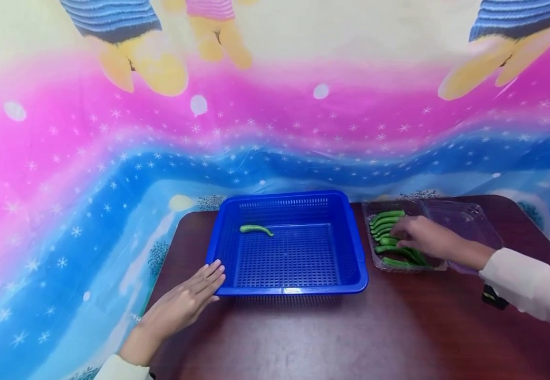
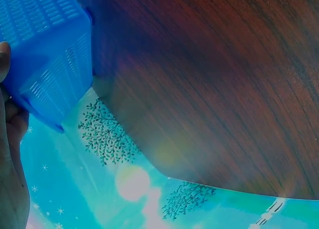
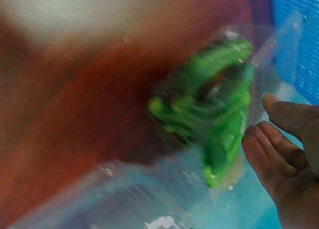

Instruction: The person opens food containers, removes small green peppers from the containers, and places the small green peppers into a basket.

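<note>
My left hand (image 1: 186, 301) lies with straight fingers against the left front corner of a blue plastic basket (image 1: 293, 291). In the left wrist view its fingers (image 2: 16, 120) are at the basket's rim. One curved green chili pepper (image 1: 256, 229) lies inside the basket, near its left wall. My right hand (image 1: 422, 236) is over a clear plastic container (image 1: 409, 268) to the right of the basket. Several green chili peppers (image 3: 219, 124) lie in that container, blurred in the right wrist view. The right thumb and fingers are apart there, with nothing between them.
The clear lid (image 1: 462, 219) of the container lies folded out to the right. All this stands on a dark red-brown wooden table (image 1: 298, 338). Behind it hangs a printed pink and blue cloth (image 1: 275, 116).
</note>
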A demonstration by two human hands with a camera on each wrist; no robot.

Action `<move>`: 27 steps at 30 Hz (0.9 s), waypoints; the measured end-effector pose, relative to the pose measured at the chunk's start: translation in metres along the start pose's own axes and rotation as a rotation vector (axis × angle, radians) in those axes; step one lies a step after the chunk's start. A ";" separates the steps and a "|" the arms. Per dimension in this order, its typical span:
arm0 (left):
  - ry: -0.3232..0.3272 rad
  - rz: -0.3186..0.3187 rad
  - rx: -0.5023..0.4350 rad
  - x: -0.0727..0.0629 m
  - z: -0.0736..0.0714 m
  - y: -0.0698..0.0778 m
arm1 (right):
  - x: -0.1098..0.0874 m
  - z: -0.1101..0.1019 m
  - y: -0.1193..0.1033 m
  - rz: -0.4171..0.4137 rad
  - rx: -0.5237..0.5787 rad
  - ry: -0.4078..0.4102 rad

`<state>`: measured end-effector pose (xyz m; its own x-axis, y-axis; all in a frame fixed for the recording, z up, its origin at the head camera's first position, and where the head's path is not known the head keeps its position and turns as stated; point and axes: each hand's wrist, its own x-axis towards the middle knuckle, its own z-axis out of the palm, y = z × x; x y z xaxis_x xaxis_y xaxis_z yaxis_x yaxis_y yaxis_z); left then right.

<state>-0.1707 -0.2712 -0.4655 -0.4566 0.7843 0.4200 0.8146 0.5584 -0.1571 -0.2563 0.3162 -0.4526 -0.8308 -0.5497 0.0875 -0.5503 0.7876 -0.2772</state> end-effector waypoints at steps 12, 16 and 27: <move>0.017 0.011 0.001 0.000 0.000 -0.001 | -0.011 0.025 -0.011 -0.031 -0.182 0.031; 0.023 0.013 -0.003 0.000 0.001 -0.001 | -0.012 0.029 -0.012 -0.024 -0.213 0.027; 0.051 0.016 -0.017 -0.001 0.004 -0.002 | -0.009 0.036 -0.012 -0.040 -0.240 0.036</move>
<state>-0.1731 -0.2721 -0.4691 -0.4253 0.7781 0.4622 0.8277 0.5410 -0.1491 -0.2387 0.3015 -0.4848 -0.8079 -0.5750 0.1290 -0.5835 0.8112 -0.0383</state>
